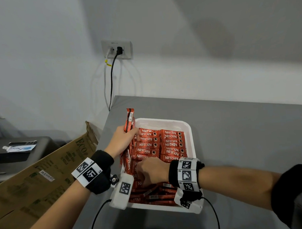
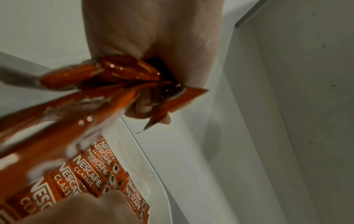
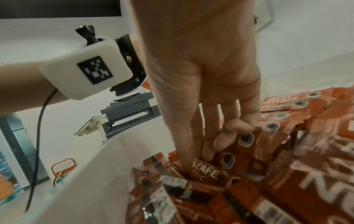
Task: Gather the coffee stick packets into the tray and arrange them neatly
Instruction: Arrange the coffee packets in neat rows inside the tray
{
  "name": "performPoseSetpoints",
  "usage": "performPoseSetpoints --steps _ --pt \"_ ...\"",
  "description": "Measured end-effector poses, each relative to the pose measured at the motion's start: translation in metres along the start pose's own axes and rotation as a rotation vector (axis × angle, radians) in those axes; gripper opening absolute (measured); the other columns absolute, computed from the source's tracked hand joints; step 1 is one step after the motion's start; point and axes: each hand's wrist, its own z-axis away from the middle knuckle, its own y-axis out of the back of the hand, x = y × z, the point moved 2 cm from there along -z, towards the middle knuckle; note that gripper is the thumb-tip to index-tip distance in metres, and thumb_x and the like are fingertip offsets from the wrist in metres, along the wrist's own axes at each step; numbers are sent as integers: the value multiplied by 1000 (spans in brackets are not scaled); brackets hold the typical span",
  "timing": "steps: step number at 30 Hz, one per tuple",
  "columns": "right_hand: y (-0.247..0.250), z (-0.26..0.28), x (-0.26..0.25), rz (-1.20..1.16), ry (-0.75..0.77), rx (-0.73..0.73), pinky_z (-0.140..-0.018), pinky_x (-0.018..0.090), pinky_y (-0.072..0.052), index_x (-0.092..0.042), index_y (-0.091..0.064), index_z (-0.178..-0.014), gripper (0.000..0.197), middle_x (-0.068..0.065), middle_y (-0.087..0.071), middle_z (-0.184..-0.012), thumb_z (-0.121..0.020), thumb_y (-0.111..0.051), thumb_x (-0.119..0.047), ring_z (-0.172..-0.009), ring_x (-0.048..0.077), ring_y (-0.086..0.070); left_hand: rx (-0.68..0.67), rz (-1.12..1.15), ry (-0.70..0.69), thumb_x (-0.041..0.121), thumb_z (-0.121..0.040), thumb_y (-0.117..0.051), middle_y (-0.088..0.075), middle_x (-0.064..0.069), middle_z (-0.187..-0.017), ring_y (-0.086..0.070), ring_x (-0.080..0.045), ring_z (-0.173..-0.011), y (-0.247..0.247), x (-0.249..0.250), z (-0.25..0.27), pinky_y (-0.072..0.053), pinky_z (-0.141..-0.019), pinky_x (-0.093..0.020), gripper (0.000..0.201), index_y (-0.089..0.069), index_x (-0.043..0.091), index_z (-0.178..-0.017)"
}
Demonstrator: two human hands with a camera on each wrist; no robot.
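Note:
A white tray (image 1: pixel 164 121) sits on the grey counter (image 1: pixel 244 135). Red Nescafe stick packets (image 1: pixel 172 143) lie in two neat rows at its far end, and loose packets (image 1: pixel 154 196) are heaped at the near end. My left hand (image 1: pixel 121 140) grips a bundle of packets (image 1: pixel 129 119) upright over the tray's left edge; the left wrist view shows the fist (image 2: pixel 153 45) closed round the bundle (image 2: pixel 118 75). My right hand (image 1: pixel 149 170) reaches into the near-left heap. In the right wrist view its thumb (image 3: pixel 184 159) and forefinger pinch one packet (image 3: pixel 205 172).
An open cardboard box (image 1: pixel 44 172) leans against the counter's left side, with a black machine (image 1: pixel 17 151) behind it. A wall socket (image 1: pixel 116 49) holds two plugged cables. Bare counter lies right of and behind the tray. Camera cables (image 1: pixel 98 217) trail from both wrists.

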Motion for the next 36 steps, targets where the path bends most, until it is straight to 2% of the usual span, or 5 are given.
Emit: performPoseSetpoints --steps 6,14,22,32,36 --pt "-2 -4 -4 -51 -15 66 -67 29 -41 -2 -62 -97 23 13 -63 -104 -87 -65 -22 -94 29 -60 -14 5 16 11 -89 -51 -57 -2 -67 -58 -14 -64 0 -1 0 -47 -65 -24 14 -57 3 -80" --pt "40 -3 25 -148 -214 211 -79 38 -56 -8 -67 -89 23 3 -69 -90 -83 -70 -30 -83 19 -65 -2 9 -8 10 -87 -53 -55 -3 -66 -55 -9 -54 3 -1 -1 -45 -58 -21 9 -57 3 -82" --pt "26 -7 12 -261 -176 63 -90 42 -49 -9 -65 -100 28 4 -64 -108 -80 -73 -27 -101 23 -59 -10 -1 -6 11 -88 -52 -56 -1 -64 -57 -8 -55 1 2 -3 -45 -59 -21 14 -57 3 -77" --pt "26 -14 13 -198 -228 -18 -83 36 -52 -5 -65 -99 28 7 -64 -106 -82 -71 -27 -98 25 -61 -10 -5 -20 10 -88 -52 -57 1 -60 -58 -11 -58 0 2 -4 -46 -63 -21 20 -57 4 -70" --pt "27 -8 15 -214 -246 84 -83 36 -52 -10 -60 -98 26 6 -64 -102 -85 -68 -31 -93 24 -62 -15 -1 -21 11 -89 -51 -57 1 -60 -57 -9 -56 0 3 -4 -46 -63 -22 20 -56 4 -71"
